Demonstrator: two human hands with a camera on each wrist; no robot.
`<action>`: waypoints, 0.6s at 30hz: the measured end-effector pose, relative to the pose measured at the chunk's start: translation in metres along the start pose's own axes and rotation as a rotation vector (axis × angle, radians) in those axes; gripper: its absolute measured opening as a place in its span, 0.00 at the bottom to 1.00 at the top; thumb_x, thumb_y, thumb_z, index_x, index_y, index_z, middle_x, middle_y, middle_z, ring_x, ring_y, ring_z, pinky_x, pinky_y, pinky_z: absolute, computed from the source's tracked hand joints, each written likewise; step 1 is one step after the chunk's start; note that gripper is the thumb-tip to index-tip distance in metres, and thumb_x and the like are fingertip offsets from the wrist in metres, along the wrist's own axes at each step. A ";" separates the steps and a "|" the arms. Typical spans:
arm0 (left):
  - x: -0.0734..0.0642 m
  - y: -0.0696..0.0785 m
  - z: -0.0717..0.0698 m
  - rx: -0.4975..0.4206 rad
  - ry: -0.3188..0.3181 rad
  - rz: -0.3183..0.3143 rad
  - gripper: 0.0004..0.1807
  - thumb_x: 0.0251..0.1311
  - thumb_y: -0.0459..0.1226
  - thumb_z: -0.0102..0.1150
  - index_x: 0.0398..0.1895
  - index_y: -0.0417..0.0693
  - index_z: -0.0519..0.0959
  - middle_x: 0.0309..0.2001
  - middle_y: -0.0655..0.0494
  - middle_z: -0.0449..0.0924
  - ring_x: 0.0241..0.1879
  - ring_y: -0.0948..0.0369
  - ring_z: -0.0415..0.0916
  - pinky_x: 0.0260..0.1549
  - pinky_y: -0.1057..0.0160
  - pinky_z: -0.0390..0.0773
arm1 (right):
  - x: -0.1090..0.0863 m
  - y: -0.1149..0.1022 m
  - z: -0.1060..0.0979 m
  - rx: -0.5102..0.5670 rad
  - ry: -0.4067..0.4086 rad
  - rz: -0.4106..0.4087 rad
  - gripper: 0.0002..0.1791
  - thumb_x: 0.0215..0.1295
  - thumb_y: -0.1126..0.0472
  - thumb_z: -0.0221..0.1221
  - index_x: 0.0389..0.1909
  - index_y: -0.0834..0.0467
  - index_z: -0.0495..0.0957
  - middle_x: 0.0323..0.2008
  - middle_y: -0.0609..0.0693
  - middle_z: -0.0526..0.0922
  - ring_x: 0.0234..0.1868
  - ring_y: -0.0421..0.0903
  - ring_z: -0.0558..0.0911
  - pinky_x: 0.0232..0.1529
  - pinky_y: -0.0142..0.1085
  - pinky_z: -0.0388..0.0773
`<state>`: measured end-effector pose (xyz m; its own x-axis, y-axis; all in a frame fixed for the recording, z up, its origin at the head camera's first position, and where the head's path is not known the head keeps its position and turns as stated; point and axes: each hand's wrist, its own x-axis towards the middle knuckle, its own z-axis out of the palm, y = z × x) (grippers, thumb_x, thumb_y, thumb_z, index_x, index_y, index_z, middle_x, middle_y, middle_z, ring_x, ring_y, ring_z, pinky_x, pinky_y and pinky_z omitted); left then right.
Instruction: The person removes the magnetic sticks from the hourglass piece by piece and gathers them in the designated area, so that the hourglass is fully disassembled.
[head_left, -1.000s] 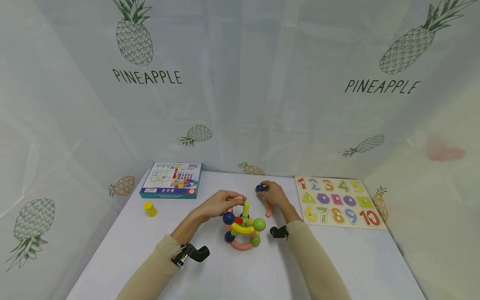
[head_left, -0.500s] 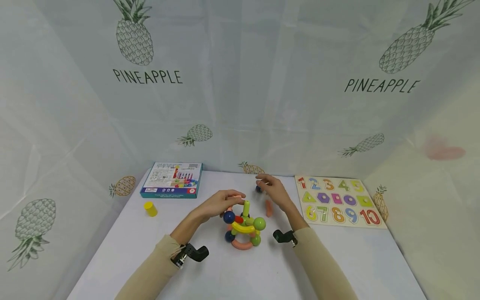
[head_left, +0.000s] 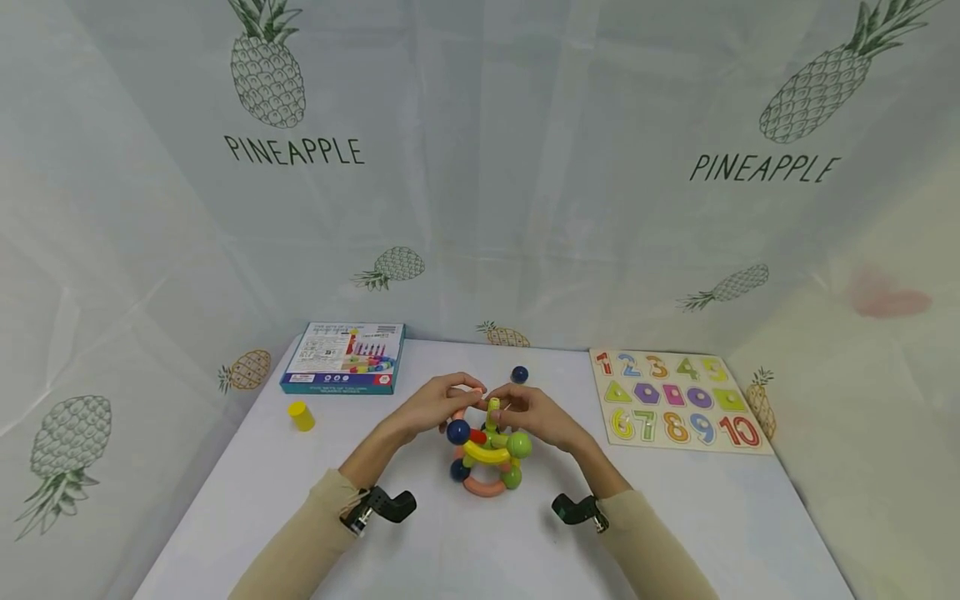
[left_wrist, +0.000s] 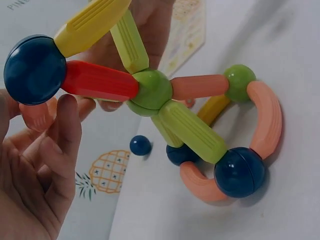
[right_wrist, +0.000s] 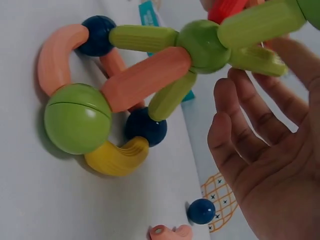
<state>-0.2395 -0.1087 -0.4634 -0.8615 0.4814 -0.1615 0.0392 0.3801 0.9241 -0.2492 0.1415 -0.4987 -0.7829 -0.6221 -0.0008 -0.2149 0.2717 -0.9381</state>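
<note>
A magnetic stick-and-ball structure (head_left: 486,457) stands on the table between my hands, built of coloured rods and blue and green balls. My left hand (head_left: 432,407) pinches a pink curved rod (left_wrist: 37,116) by the upper blue ball (left_wrist: 35,70), which joins a red rod (left_wrist: 102,82). My right hand (head_left: 546,417) is at the upright light green rod (head_left: 492,407) on top, thumb and fingertips around it. In the right wrist view its other fingers (right_wrist: 250,115) spread under that rod. Lower down, pink and yellow curved rods and balls form a ring base.
A loose blue ball (head_left: 520,374) lies behind the structure, with a pink curved rod (right_wrist: 171,233) near it. At the left are a yellow cylinder (head_left: 302,416) and a toy box (head_left: 343,358). A number-and-shape board (head_left: 681,402) lies at the right. Pineapple-print cloth hangs behind.
My right hand let go of the loose blue ball on the table, then came left and nearer to the structure's upright green rod. The left hand stayed nearly in place.
</note>
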 end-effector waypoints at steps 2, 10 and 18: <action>-0.001 0.000 0.001 0.000 0.005 -0.002 0.25 0.71 0.56 0.55 0.61 0.50 0.76 0.48 0.55 0.88 0.24 0.59 0.68 0.17 0.66 0.67 | -0.002 0.000 0.004 -0.006 0.003 -0.014 0.16 0.69 0.52 0.63 0.55 0.52 0.80 0.43 0.53 0.85 0.43 0.57 0.83 0.45 0.39 0.83; -0.002 0.000 0.002 0.004 0.015 -0.009 0.23 0.70 0.56 0.56 0.59 0.53 0.77 0.45 0.59 0.88 0.17 0.61 0.68 0.15 0.66 0.70 | -0.009 -0.004 0.011 -0.060 0.045 -0.013 0.16 0.72 0.54 0.61 0.58 0.51 0.79 0.43 0.49 0.87 0.44 0.48 0.83 0.47 0.34 0.81; -0.001 0.000 0.002 0.007 0.019 -0.009 0.22 0.70 0.55 0.55 0.58 0.55 0.77 0.45 0.59 0.88 0.14 0.61 0.62 0.14 0.68 0.68 | -0.012 -0.001 0.015 -0.080 0.082 -0.018 0.18 0.73 0.55 0.59 0.62 0.51 0.78 0.43 0.50 0.86 0.44 0.52 0.80 0.44 0.35 0.79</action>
<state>-0.2371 -0.1074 -0.4639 -0.8711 0.4632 -0.1633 0.0349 0.3902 0.9201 -0.2313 0.1380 -0.5029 -0.8231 -0.5660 0.0469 -0.2724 0.3209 -0.9071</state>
